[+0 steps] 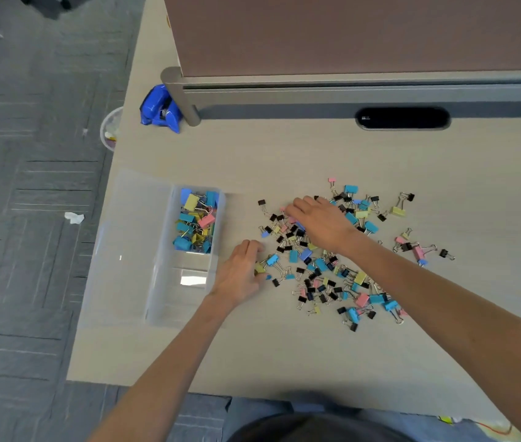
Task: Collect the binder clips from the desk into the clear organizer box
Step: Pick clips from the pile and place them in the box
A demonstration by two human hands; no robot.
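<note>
A scatter of small binder clips in black, blue, yellow and pink covers the desk's middle right. The clear organizer box stands open at the left, its lid folded out, and several clips fill its far end. My left hand lies at the pile's left edge beside the box, fingers curled around a yellow clip. My right hand reaches across the pile's upper part, palm down, its fingertips among pink and black clips; what it holds is hidden.
A blue tape dispenser sits at the desk's far left by a grey partition post. A black cable slot lies at the back. A waste bin stands on the carpet left of the desk edge.
</note>
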